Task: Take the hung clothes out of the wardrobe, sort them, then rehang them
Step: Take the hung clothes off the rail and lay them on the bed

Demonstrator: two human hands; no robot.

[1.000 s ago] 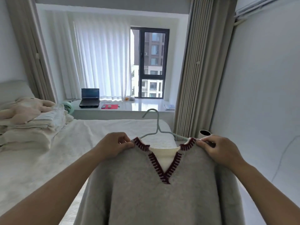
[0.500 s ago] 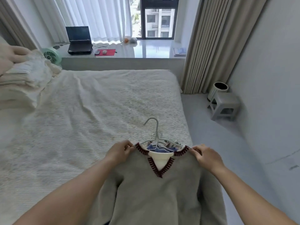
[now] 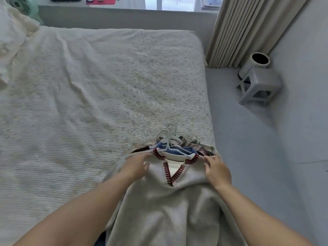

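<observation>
Resting on the bed (image 3: 88, 96), the grey sweater (image 3: 165, 206) is pressed flat by left hand (image 3: 136, 164) and right hand (image 3: 217, 170), both grips released, presumably for sorting.

Bright, even daylight w/ a cool grey-white cast, coming from the window (image 3: 170, 3) at top edge, where glass is blown out to white. Shadows soft: faint ones in the bed (image 3: 99, 89) cover's creases and under the stool (image 3: 260, 89). Left hand (image 3: 136, 165) smeared by motion blur; right hand (image 3: 217, 172) slightly soft. Wide-angle lens bends the curtain (image 3: 239, 31) and walls outward near edges.
</observation>
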